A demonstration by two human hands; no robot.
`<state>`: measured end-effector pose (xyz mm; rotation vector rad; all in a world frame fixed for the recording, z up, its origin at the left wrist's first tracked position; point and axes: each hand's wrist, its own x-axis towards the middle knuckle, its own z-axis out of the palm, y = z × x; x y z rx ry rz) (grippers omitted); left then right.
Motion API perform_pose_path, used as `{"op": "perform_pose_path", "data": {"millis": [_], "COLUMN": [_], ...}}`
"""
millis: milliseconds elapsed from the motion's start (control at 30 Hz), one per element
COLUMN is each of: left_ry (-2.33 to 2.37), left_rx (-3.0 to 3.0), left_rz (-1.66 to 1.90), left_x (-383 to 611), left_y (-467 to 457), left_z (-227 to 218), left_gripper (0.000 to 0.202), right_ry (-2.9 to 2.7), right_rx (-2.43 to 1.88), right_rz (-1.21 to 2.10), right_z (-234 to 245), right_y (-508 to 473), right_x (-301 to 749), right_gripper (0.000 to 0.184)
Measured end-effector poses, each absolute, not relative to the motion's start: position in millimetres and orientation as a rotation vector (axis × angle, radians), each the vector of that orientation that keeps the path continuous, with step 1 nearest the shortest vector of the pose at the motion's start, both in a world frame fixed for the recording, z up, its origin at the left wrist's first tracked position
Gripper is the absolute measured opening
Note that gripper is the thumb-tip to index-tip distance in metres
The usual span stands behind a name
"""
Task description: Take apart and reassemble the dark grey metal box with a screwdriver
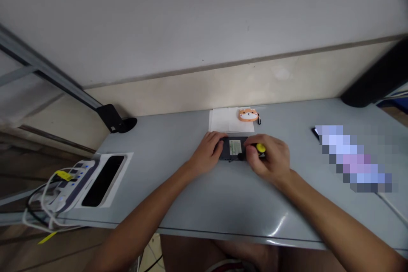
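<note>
A small dark flat device [234, 148] with a pale label lies on the grey table [191, 187]. My left hand [207, 152] rests on its left end, fingers curled over the edge and gripping it. My right hand [270, 159] is closed around a small tool with a yellow cap [261, 148], held against the device's right end. The tool's tip is hidden by my fingers.
White paper sheets [223, 120] lie behind the device, with an orange animal-shaped case [248, 114] on them. A white power strip [68, 182] with cables and a white tray with a dark slot [103, 178] sit at left. A black lamp base [116, 121] stands at back left.
</note>
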<state>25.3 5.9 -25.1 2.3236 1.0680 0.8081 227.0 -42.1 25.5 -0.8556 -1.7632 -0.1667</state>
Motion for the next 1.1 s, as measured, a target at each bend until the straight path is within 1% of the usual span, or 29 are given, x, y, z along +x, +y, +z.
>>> {"op": "perform_pose_path", "data": {"millis": [133, 700, 900, 1100], "left_ry": [1.070, 1.058, 1.061, 0.946], "left_rx": [2.326, 2.333, 2.333, 2.434], "left_rz": [0.810, 0.801, 0.822, 0.851], "left_x": [24.7, 25.2, 24.4, 15.5], "left_y": [6.0, 7.5, 6.1, -1.6], "left_z": [-25.0, -25.0, -22.5, -8.1], "left_gripper": [0.028, 0.028, 0.028, 0.024], "right_ry": [-1.810, -1.777, -1.698, -1.463], "right_rx": [-0.774, -0.754, -0.819, -0.988], "right_rz": [-0.169, -0.204, -0.207, -0.155], "right_z": [24.1, 22.0, 22.6, 15.9], "right_y": [-43.2, -43.7, -47.1, -44.0], "right_x": [222.2, 222.3, 227.1, 229.2], "right_gripper": [0.013, 0.011, 0.013, 0.020]}}
